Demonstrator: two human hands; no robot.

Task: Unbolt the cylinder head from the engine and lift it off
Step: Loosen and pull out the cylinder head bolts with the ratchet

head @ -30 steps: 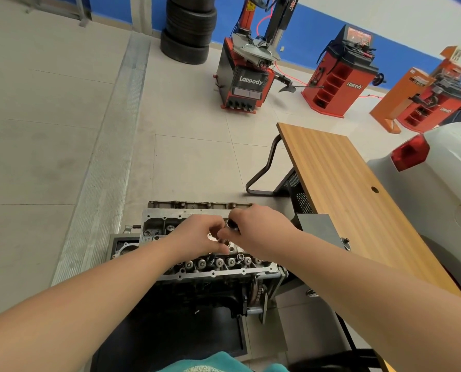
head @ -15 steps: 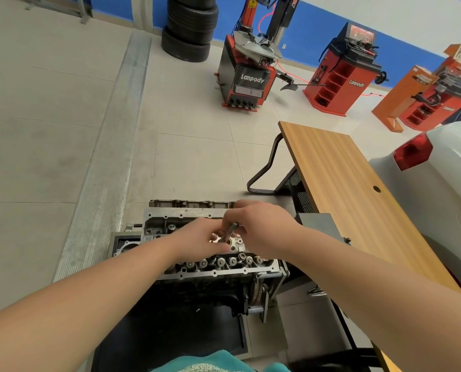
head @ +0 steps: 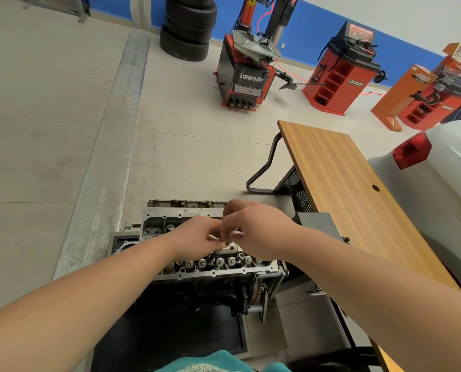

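Note:
The grey metal cylinder head [head: 213,264] sits on the dark engine block [head: 202,294], low in the middle of the head view, with a row of round valve parts along its near edge. My left hand [head: 194,237] and my right hand [head: 259,229] meet just above the middle of the head. The curled fingertips of both hands pinch a small slim metal part [head: 234,233] between them. What kind of part it is cannot be told, since the fingers hide most of it. The hands also cover the centre of the head.
The engine stands on a black stand [head: 170,336] on the tiled floor. A wooden table [head: 345,189] runs along the right, and a white car [head: 438,183] is beyond it. Red tyre machines [head: 245,76] and stacked tyres [head: 189,28] stand far back. A floor grate [head: 106,162] runs on the left.
My right hand has drawn in and lowered, so the slim rod that stood tilted in its fingers is now mostly hidden. My left hand has stayed over the head.

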